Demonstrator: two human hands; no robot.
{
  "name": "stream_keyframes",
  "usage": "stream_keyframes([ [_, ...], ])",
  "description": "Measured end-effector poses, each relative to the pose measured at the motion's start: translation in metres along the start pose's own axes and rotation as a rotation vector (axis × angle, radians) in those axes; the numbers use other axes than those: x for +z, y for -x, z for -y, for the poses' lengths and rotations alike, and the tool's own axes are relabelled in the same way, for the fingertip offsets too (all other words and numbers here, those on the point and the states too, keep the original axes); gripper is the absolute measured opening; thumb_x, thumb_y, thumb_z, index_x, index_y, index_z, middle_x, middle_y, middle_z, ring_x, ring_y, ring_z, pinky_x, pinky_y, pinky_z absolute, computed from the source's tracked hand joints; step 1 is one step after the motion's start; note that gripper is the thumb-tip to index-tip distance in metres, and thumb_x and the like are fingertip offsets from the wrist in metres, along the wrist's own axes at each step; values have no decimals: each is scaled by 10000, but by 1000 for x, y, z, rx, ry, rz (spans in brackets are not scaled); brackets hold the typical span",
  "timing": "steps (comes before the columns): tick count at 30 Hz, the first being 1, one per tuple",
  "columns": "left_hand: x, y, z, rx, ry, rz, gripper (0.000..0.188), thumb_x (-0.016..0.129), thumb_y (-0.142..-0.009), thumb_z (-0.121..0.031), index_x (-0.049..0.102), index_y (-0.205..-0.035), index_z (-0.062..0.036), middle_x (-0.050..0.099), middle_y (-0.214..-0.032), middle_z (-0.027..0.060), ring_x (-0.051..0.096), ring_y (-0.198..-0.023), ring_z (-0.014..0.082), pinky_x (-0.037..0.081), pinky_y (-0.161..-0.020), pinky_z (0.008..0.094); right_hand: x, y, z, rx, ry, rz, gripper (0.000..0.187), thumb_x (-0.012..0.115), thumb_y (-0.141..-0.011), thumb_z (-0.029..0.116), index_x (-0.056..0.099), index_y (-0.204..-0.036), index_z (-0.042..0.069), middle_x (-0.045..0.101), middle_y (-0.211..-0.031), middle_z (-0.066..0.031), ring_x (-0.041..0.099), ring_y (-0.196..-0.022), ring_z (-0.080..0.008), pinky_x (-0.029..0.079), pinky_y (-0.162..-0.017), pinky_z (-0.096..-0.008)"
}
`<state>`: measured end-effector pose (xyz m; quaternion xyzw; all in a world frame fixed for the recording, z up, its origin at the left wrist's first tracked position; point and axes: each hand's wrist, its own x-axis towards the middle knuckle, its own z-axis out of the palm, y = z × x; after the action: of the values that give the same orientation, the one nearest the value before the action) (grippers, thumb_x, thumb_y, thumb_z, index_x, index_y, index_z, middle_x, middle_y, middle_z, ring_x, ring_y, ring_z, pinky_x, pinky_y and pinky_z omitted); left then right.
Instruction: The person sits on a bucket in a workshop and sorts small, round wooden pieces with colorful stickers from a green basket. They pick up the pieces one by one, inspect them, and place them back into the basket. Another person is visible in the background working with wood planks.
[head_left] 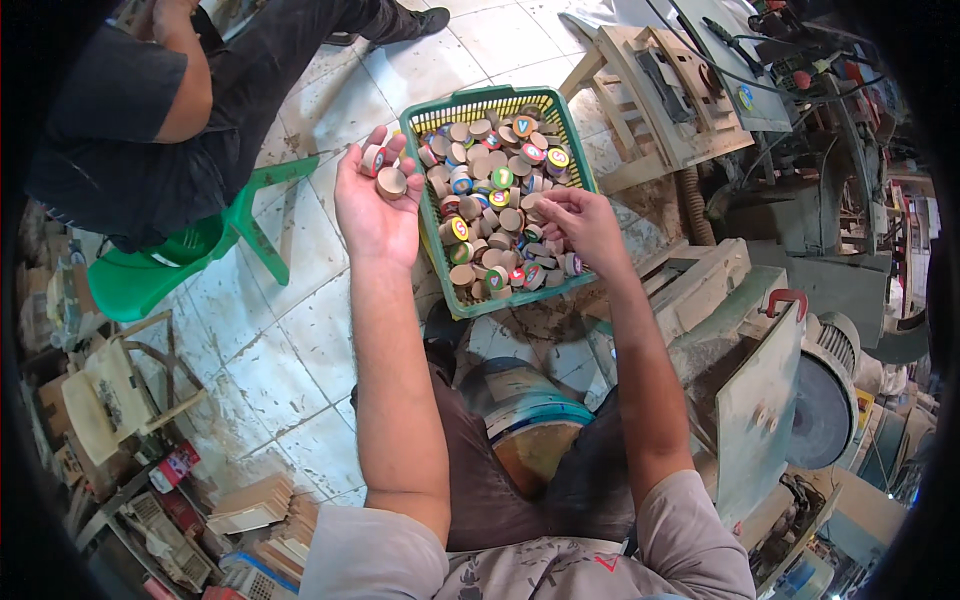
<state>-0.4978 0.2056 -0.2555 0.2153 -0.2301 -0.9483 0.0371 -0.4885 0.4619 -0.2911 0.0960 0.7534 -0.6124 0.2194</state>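
A green plastic basket [413, 180] in front of me is filled with small round wooden discs. Some show bare wood, and others have coloured faces in green, yellow, blue, red or orange. My left hand [385, 220] is palm up beside the basket's left rim, fingers curled around a few wooden discs. One bare wooden disc [391, 182] rests near the fingertips, and a red-and-white edged disc [372, 161] sits between the fingers. Over the right part of the pile, my right hand [585, 228] has thumb and fingers pinched at a plain wooden disc [531, 203].
Another person [110, 130] sits at the upper left by a green plastic chair [245, 225]. To my right are a wooden stand [640, 100] and a machine with a round disc [822, 405]. Wood pieces [255, 505] lie at the lower left on the tiled floor [265, 365].
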Motion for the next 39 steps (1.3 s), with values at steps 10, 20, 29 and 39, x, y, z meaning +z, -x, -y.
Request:
stream_keyframes([
  [10,1,1,-2,3,7,-4,323,404,-969,-252,519,-1152,-12,609,-1001,106,547,-751,181,468,-616,288,-8,-5,-12,-179,101,-128,225,618,-894,72,648,-1107,6,674,-875,-81,625,-716,-111,511,-633,-243],
  [20,2,1,-3,7,2,-24,327,400,-969,-257,533,-1140,-12,605,-1000,108,541,-752,178,459,-623,287,32,27,31,-232,716,114,198,678,-821,189,676,-914,14,665,-915,-150,653,-805,-290,506,-717,-374],
  [29,2,1,-3,5,15,-34,328,400,-969,-257,539,-1137,-12,607,-997,109,540,-752,179,461,-621,287,25,29,22,-274,769,362,226,672,-802,108,654,-1013,29,653,-849,-111,628,-764,-205,502,-701,-329],
  [39,2,0,-3,6,-2,-42,305,386,-973,-278,556,-1092,-54,630,-939,70,563,-702,147,467,-603,284,23,23,31,-461,801,-117,232,652,-817,114,656,-1043,63,630,-924,-105,583,-853,-244,483,-771,-355],
])
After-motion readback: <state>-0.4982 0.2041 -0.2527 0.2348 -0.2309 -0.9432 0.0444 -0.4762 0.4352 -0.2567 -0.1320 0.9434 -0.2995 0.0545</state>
